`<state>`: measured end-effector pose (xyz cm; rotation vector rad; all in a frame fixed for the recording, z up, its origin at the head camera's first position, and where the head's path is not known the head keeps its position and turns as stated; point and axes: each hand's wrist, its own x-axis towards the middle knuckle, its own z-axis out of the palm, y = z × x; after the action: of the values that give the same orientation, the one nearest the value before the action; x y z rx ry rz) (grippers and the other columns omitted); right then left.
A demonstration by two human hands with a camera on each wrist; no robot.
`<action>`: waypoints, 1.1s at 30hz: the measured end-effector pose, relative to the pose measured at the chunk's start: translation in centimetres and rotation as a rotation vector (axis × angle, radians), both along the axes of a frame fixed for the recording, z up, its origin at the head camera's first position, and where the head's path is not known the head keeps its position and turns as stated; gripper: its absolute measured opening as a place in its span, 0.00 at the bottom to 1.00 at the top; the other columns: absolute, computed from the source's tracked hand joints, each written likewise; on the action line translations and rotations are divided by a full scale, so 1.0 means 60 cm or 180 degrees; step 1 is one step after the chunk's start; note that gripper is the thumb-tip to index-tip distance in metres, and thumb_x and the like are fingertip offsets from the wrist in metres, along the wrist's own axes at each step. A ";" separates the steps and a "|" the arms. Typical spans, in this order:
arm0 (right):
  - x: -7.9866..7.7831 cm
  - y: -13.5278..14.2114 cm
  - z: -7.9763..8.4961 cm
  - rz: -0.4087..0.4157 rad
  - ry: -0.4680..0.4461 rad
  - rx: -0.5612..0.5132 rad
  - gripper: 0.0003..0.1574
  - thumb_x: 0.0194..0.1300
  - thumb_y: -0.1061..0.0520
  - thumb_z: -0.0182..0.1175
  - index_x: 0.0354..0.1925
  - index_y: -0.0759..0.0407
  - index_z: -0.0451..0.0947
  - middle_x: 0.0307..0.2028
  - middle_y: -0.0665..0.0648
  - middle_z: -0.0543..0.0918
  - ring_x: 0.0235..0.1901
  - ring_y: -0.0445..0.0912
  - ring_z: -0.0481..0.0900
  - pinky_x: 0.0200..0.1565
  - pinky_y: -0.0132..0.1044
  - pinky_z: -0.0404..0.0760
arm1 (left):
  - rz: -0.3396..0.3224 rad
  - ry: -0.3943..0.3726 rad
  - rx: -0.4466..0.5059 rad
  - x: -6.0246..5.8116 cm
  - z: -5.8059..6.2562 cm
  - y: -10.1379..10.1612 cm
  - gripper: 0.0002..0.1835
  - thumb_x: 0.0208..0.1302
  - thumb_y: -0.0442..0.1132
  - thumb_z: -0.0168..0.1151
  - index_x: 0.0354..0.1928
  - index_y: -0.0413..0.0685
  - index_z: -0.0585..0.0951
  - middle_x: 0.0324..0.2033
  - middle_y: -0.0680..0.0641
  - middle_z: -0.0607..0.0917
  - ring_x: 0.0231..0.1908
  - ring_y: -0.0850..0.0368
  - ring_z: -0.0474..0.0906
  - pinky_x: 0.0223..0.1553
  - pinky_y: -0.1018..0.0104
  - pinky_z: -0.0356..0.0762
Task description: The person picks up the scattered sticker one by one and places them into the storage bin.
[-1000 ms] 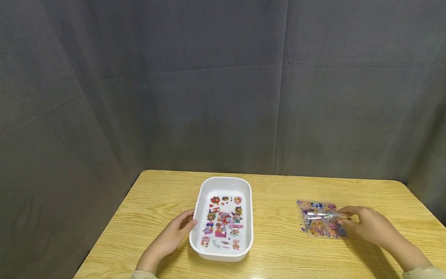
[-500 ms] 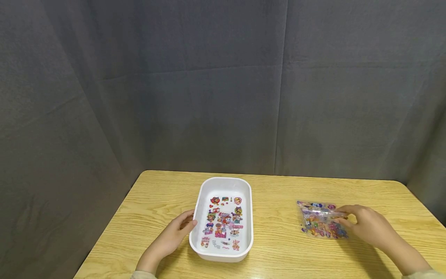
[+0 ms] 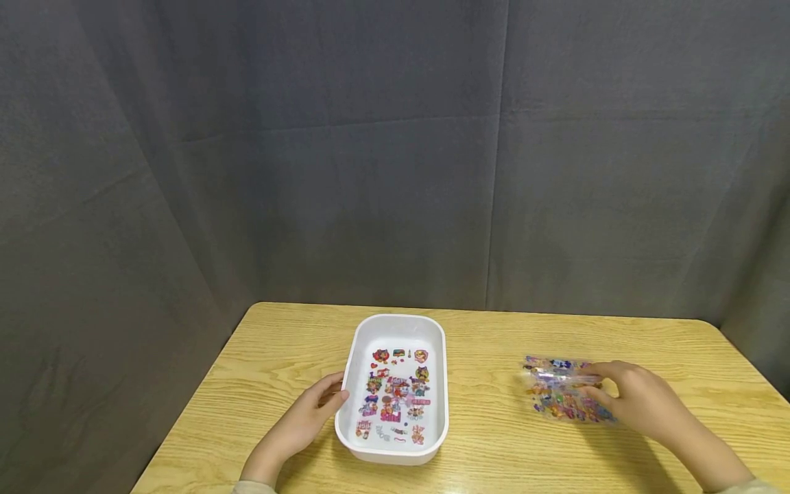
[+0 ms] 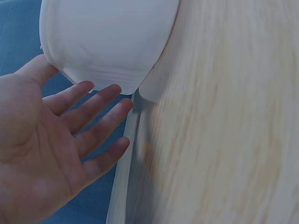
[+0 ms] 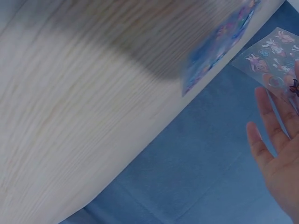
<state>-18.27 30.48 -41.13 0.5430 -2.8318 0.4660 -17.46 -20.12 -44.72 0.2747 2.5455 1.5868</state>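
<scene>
The white tray stands left of the table's middle, with clear sticker sheets of colourful cartoon figures inside. At its left side, my left hand touches the tray with fingers fairly straight and spread, as the left wrist view shows. Over on the right, my right hand pinches a clear sticker sheet between thumb and fingers, and the sheet is raised and bowed. Beneath it more sticker sheets lie on the table, also seen at an angle in the right wrist view.
Light wood-grain table carries everything, with its far edge near a dark grey curtain. Bare tabletop separates the tray from the sheets on the right.
My right hand has shifted slightly left and away from me, drawing the pinched sticker sheet left over the others. The left hand and tray have stayed put.
</scene>
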 end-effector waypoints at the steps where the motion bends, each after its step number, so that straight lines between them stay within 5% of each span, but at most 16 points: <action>1: 0.000 -0.002 0.001 0.0025 0.0013 -0.0007 0.17 0.59 0.53 0.72 0.46 0.57 0.86 0.34 0.47 0.85 0.18 0.32 0.62 0.21 0.30 0.64 | -0.0001 0.0004 -0.0005 0.000 0.000 0.000 0.28 0.75 0.48 0.54 0.70 0.40 0.68 0.58 0.44 0.79 0.56 0.45 0.75 0.60 0.42 0.71; 5: 0.002 -0.011 0.004 0.0105 0.0081 -0.0030 0.19 0.58 0.53 0.73 0.48 0.57 0.86 0.38 0.52 0.87 0.23 0.35 0.73 0.24 0.32 0.72 | -0.0037 0.0000 -0.0040 -0.002 -0.001 0.000 0.28 0.76 0.49 0.53 0.70 0.40 0.67 0.58 0.43 0.79 0.56 0.45 0.74 0.60 0.43 0.71; 9: 0.004 -0.022 0.007 0.0168 0.0180 -0.0072 0.19 0.57 0.52 0.73 0.47 0.56 0.86 0.42 0.56 0.88 0.34 0.49 0.85 0.33 0.45 0.84 | -0.0045 -0.0004 -0.0049 -0.001 0.001 0.000 0.29 0.76 0.49 0.53 0.70 0.39 0.67 0.58 0.43 0.78 0.57 0.45 0.74 0.60 0.42 0.71; 12: 0.005 -0.033 0.009 0.0250 0.0255 -0.0117 0.18 0.57 0.52 0.74 0.46 0.54 0.87 0.42 0.57 0.88 0.38 0.53 0.86 0.37 0.51 0.85 | -0.0006 -0.0006 -0.0027 0.001 0.002 0.001 0.29 0.75 0.49 0.54 0.70 0.39 0.68 0.58 0.43 0.79 0.56 0.45 0.75 0.60 0.42 0.71; 25: 0.008 -0.086 0.021 0.0660 0.0889 -0.0040 0.20 0.48 0.57 0.78 0.43 0.57 0.87 0.37 0.52 0.88 0.34 0.49 0.86 0.34 0.43 0.86 | -0.0030 0.0004 -0.0065 -0.001 -0.002 -0.003 0.29 0.76 0.50 0.52 0.70 0.40 0.67 0.58 0.43 0.79 0.57 0.43 0.74 0.60 0.41 0.70; 33: 0.012 -0.116 0.031 0.0718 0.0929 -0.0116 0.20 0.50 0.56 0.77 0.43 0.57 0.87 0.42 0.53 0.88 0.36 0.47 0.86 0.36 0.43 0.86 | -0.0033 -0.0017 -0.0056 -0.002 0.001 -0.002 0.29 0.76 0.50 0.53 0.70 0.41 0.67 0.58 0.43 0.79 0.57 0.45 0.74 0.61 0.42 0.70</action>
<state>-17.58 23.53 -39.27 0.8533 -2.4921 0.4362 -17.58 -20.21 -44.66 0.2809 2.5487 1.5587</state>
